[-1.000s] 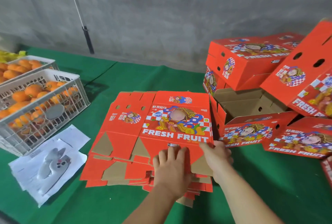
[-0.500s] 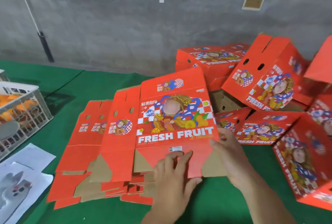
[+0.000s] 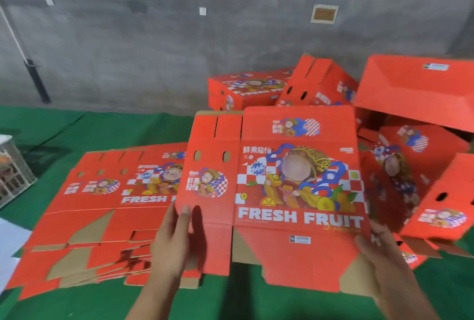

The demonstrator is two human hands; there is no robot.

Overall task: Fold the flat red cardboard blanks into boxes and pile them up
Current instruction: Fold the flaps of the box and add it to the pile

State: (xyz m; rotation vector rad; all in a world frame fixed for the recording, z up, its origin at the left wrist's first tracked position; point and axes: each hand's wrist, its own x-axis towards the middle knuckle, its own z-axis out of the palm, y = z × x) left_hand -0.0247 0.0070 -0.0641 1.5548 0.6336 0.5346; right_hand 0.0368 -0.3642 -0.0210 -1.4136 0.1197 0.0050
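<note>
My left hand (image 3: pixel 174 240): grips the left edge of the raised blank (image 3: pixel 295 191), fingers behind, thumb on its red face.
My right hand (image 3: pixel 379 255): curls round the blank's lower right corner.
Flat stack (image 3: pixel 102 217): on the green counter (image 3: pixel 51 127), left of my left hand.
Folded boxes (image 3: pixel 256 86): piled beyond and right of my hands.

Both forearms are bare, no sleeves in sight, and the left hand (image 3: pixel 171 240) and right hand (image 3: pixel 377 250) are gloveless.
</note>
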